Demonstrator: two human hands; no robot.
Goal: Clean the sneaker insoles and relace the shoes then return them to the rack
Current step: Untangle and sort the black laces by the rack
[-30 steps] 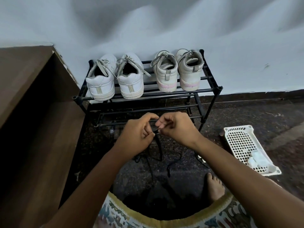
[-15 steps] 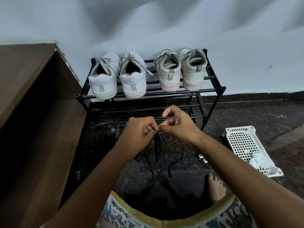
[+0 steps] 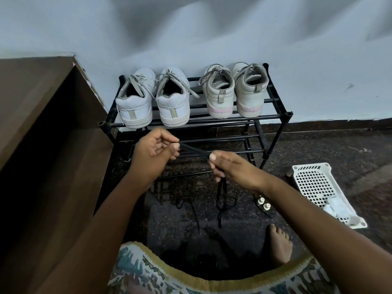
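Head view: pinching the black lace (image 3: 194, 150) taut between left hand (image 3: 153, 154) and right hand (image 3: 232, 169), just in front of the rack (image 3: 288, 114), stretching it slantwise down toward the right, trailing its slack from under the right hand to the floor (image 3: 318, 149).

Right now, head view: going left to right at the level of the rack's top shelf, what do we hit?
Brown cabinet → left white sneaker → right white sneaker → left pink-striped sneaker → right pink-striped sneaker → white basket, lower down on the floor.
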